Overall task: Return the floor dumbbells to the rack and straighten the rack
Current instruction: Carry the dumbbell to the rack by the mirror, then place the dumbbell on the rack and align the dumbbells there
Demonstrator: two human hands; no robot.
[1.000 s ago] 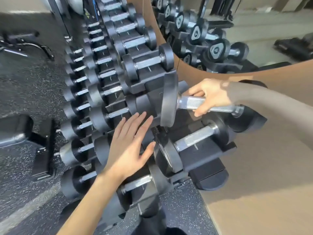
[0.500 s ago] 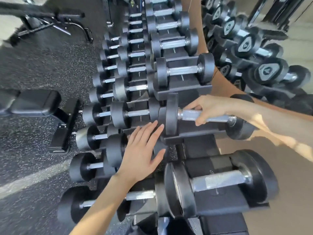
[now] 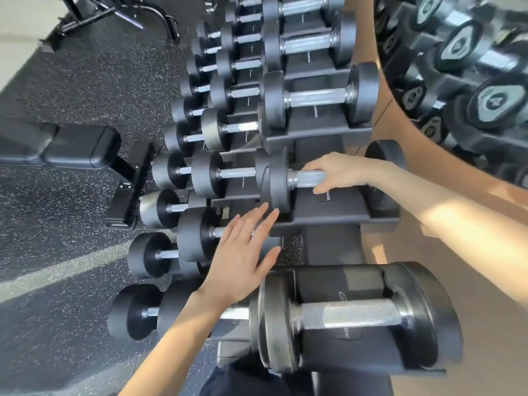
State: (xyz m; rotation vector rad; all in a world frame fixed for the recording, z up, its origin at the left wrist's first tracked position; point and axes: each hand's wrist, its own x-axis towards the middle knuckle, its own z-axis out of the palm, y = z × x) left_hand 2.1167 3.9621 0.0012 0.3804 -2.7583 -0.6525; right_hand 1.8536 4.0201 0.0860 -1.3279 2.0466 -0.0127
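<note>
A three-tier black dumbbell rack (image 3: 328, 217) runs away from me, filled with black round-headed dumbbells. My right hand (image 3: 338, 172) is wrapped around the knurled steel handle of a dumbbell (image 3: 278, 181) that rests in a top-tier cradle. My left hand (image 3: 243, 255) hovers flat with fingers spread over the middle tier, fingertips close to that dumbbell's near head. A larger dumbbell (image 3: 354, 314) sits in the closest top cradle, just below my right forearm.
A black padded bench (image 3: 74, 147) stands on the speckled rubber floor to the left of the rack. A mirror (image 3: 463, 67) on the tan wall at right reflects more dumbbells. Gym equipment frames (image 3: 120, 12) lie at the far left.
The dumbbell in my right hand has come down from mid-air into its top-tier cradle. My head has moved closer over the rack. My left hand has stayed spread in front of the rack.
</note>
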